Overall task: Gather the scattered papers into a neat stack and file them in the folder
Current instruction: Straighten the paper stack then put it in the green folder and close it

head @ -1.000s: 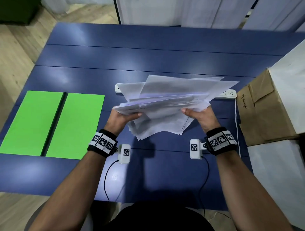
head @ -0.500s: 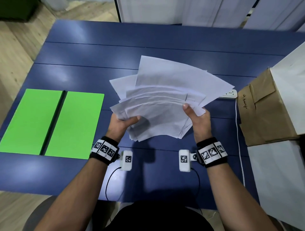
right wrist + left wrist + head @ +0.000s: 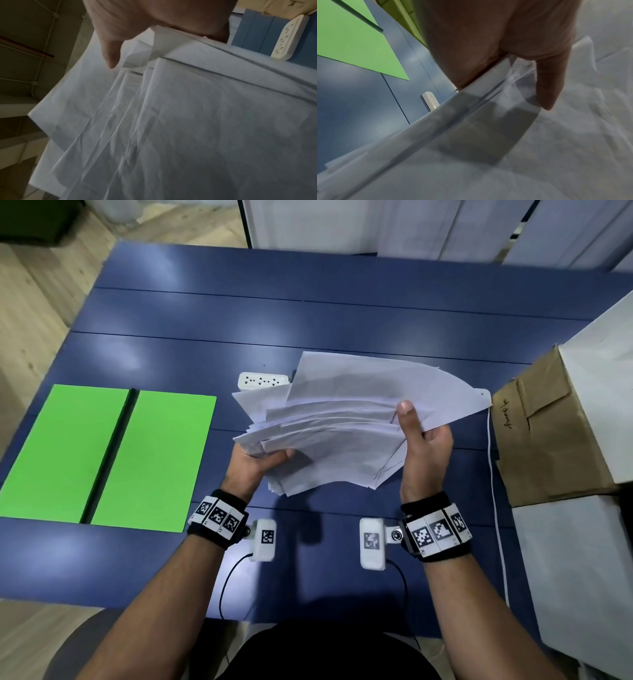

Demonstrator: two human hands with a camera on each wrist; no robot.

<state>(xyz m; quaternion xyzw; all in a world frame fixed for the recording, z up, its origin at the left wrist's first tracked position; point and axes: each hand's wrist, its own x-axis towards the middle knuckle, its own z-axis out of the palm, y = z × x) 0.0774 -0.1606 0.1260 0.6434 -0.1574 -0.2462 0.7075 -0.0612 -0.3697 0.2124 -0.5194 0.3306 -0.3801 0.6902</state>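
Note:
A loose, fanned bundle of white papers [image 3: 342, 422] is held above the blue table [image 3: 308, 313], its edges uneven and splayed. My left hand [image 3: 260, 463] grips the bundle's left edge, thumb on top. Gripping the right edge is my right hand [image 3: 421, 440], thumb pressed on the upper sheets. The left wrist view shows the thumb lying on the papers [image 3: 539, 148]. In the right wrist view the thumb sits on the staggered sheets [image 3: 188, 121]. The green folder [image 3: 106, 453] lies open and flat on the table to the left, apart from both hands.
A white power strip [image 3: 262, 380] lies on the table behind the papers, mostly hidden by them, with its cord [image 3: 493, 474] running down the right side. A brown cardboard box [image 3: 548, 433] and white boxes [image 3: 582, 559] crowd the right edge.
The fanned bundle has tilted up toward me and shifted right. My right thumb has slid higher onto the sheets, and the left end of the power strip is uncovered again.

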